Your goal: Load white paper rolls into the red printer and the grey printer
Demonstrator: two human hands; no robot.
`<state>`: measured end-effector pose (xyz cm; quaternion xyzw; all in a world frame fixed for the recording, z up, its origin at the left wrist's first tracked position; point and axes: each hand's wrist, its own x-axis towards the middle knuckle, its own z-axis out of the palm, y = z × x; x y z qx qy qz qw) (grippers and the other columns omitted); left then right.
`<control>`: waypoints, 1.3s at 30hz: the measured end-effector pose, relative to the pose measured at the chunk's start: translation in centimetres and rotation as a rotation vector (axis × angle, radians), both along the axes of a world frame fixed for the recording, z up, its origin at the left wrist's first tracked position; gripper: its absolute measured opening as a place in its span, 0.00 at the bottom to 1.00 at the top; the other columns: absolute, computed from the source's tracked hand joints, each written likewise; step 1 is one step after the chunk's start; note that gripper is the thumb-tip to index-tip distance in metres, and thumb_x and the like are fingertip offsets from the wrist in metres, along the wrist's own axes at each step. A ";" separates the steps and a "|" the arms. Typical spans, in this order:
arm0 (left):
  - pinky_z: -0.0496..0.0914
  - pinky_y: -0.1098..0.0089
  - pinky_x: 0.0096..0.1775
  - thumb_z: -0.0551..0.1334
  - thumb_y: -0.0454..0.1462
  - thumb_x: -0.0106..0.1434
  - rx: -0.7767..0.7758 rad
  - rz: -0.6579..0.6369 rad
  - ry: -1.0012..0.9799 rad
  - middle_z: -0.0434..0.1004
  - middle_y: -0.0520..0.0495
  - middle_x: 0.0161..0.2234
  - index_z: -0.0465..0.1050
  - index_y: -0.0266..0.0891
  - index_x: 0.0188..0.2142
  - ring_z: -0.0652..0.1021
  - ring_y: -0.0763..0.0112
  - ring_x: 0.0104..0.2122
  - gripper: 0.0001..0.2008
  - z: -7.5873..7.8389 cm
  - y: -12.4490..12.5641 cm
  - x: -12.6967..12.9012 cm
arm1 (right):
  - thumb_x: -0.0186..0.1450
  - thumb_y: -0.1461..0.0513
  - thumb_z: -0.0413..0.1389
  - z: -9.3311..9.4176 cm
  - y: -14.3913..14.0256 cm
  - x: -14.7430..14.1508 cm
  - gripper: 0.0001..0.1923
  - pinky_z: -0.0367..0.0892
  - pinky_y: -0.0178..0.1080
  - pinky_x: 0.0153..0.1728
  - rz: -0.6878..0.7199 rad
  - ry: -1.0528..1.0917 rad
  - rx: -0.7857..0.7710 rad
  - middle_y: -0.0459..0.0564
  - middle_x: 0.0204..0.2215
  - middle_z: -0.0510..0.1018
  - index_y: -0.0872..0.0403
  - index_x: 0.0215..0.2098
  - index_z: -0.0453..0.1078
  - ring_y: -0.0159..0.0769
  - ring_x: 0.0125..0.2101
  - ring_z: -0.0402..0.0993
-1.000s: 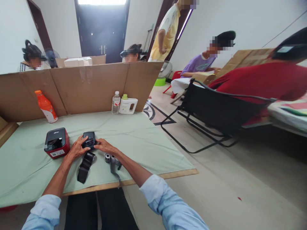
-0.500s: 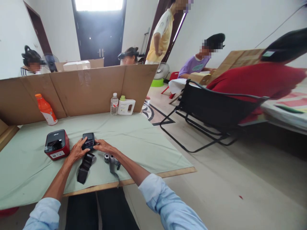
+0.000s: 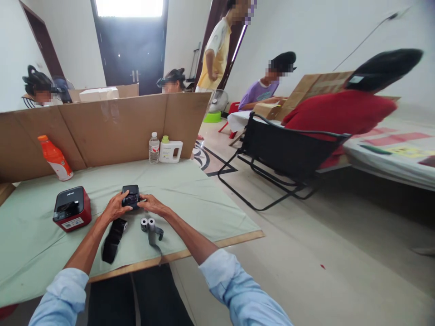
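Note:
A small black portable printer (image 3: 132, 194) is held between my two hands above the pale green cloth. My left hand (image 3: 117, 206) grips its left side, thumb along the near edge. The fingers of my right hand (image 3: 151, 204) close on its right side. Just nearer to me lies a roll of black labels (image 3: 113, 242), partly unwound. To its right stand two small paper rolls (image 3: 148, 224) with a grey strip trailing toward the table edge. Left of my hands sits a red and black label printer (image 3: 72, 208).
A cardboard screen (image 3: 122, 127) lines the table's far side. Before it stand an orange bottle (image 3: 56, 158), a clear water bottle (image 3: 154, 148) and a white jug (image 3: 170, 150). A black folding chair (image 3: 288, 149) is on the right, with a person in red. Several other people are beyond.
My hands have shifted the small printer a little to the right over the cloth, away from the black label roll. The head view has turned right. Both hands keep their hold.

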<state>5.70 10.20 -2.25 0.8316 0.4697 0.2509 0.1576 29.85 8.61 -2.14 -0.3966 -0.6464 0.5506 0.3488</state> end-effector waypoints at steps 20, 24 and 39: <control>0.73 0.57 0.56 0.69 0.44 0.62 -0.022 0.167 0.181 0.77 0.37 0.58 0.69 0.42 0.66 0.79 0.52 0.54 0.34 0.2 -1.9 0.6 | 0.59 0.61 0.59 -3.0 1.5 -1.0 0.14 0.62 0.34 0.32 0.020 -0.001 0.088 0.44 0.30 0.75 0.58 0.42 0.77 0.31 0.30 0.65; 0.74 0.56 0.56 0.71 0.43 0.61 -0.007 0.128 0.104 0.77 0.37 0.58 0.68 0.40 0.67 0.79 0.52 0.54 0.36 -0.3 -1.6 0.2 | 0.58 0.61 0.59 -2.8 1.5 -0.9 0.14 0.62 0.36 0.34 0.026 0.011 0.093 0.45 0.32 0.75 0.58 0.41 0.77 0.32 0.31 0.65; 0.74 0.58 0.55 0.71 0.45 0.62 -0.084 0.252 0.245 0.77 0.40 0.58 0.71 0.45 0.65 0.80 0.50 0.56 0.32 2.0 -2.8 1.5 | 0.57 0.61 0.60 -2.0 1.1 -1.0 0.11 0.60 0.34 0.31 0.014 -0.041 0.128 0.42 0.27 0.71 0.56 0.38 0.74 0.32 0.30 0.63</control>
